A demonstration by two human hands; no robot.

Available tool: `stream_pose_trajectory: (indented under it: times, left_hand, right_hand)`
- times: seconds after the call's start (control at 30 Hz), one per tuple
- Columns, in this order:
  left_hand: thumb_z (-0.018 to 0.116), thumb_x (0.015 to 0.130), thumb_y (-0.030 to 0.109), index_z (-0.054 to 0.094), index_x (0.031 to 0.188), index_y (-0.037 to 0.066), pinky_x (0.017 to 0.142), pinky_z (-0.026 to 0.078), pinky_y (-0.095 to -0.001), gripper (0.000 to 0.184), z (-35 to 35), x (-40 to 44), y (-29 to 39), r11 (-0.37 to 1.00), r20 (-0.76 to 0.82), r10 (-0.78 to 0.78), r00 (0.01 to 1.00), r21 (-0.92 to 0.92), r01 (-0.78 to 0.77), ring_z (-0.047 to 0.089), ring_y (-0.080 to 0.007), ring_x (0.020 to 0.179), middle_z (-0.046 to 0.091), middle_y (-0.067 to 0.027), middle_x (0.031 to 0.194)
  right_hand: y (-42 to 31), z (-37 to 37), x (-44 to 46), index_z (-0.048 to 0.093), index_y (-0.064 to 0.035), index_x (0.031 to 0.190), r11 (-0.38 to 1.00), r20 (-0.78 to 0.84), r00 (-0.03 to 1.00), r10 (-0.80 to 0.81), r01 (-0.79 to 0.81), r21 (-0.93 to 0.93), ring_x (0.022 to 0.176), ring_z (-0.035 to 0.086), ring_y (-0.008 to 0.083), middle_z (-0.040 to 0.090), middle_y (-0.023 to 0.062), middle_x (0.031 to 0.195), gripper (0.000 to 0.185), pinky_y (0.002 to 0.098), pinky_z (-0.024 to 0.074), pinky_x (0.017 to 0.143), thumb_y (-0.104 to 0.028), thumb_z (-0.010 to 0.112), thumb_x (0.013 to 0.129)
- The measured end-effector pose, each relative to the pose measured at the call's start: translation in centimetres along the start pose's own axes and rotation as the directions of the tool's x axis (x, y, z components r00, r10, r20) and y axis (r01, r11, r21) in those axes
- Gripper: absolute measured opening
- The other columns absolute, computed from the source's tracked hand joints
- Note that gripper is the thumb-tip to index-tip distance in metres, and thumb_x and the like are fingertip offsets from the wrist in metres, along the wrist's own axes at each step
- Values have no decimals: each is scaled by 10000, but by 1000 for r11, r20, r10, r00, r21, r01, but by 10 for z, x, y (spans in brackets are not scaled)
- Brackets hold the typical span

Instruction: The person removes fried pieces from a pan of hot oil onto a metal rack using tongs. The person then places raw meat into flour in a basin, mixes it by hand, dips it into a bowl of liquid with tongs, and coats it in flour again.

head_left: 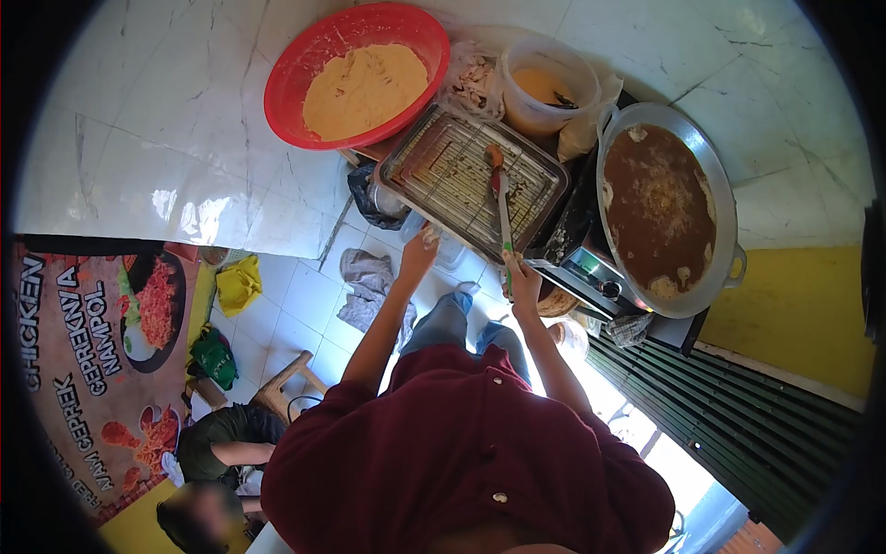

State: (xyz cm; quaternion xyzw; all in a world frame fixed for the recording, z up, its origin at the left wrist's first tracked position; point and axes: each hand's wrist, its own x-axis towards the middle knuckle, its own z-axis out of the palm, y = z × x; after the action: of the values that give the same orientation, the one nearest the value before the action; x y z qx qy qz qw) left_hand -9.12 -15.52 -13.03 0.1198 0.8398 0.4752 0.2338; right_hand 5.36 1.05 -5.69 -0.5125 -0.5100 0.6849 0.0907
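Note:
My right hand [522, 280] is closed around the green handle end of long metal tongs [505, 217]. At their far tip is a small orange-brown fried piece [496, 155], over the wire rack [461, 171] in a metal tray [406, 189]. Just off the tray's near left edge is my left hand [421, 251], fingers curled, with something whitish at the fingertips that I cannot make out. A clear plastic container [450, 251] shows beside it, partly hidden. To the right, a large metal pan [724, 185] holds brown bubbling oil [660, 203] with pale froth.
A red basin [434, 60] of yellowish flour stands behind the tray, beside a bag of pale pieces [475, 81] and a tub [554, 55] of orange liquid. The stove [591, 263] supports the pan. Another person [226, 443] sits lower left near a wooden stool [281, 383].

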Motion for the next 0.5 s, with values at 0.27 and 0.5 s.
stream_pose_trajectory:
  times: [0.27, 0.5]
  left_hand:
    - [532, 843, 213, 472, 1156, -63, 783, 460, -287, 421, 4, 5, 6, 999, 29, -31, 999, 10, 31, 597, -247, 939, 596, -195, 1021]
    - [540, 832, 198, 483, 1153, -43, 772, 457, -283, 405, -6, -3, 42, 997, 19, -73, 997, 28, 72, 600, -239, 927, 599, -182, 1019]
  right_hand:
    - [-9, -20, -31, 586, -15, 749, 996, 85, 996, 19, -11, -92, 354, 409, 75, 447, -2, 521, 307, 218, 288, 320, -313, 648, 786]
    - [-17, -40, -61, 518, -61, 1018, 928, 316, 915, 252, -321, 189, 411, 412, 63, 503, 36, 696, 319, 193, 299, 346, -330, 552, 849]
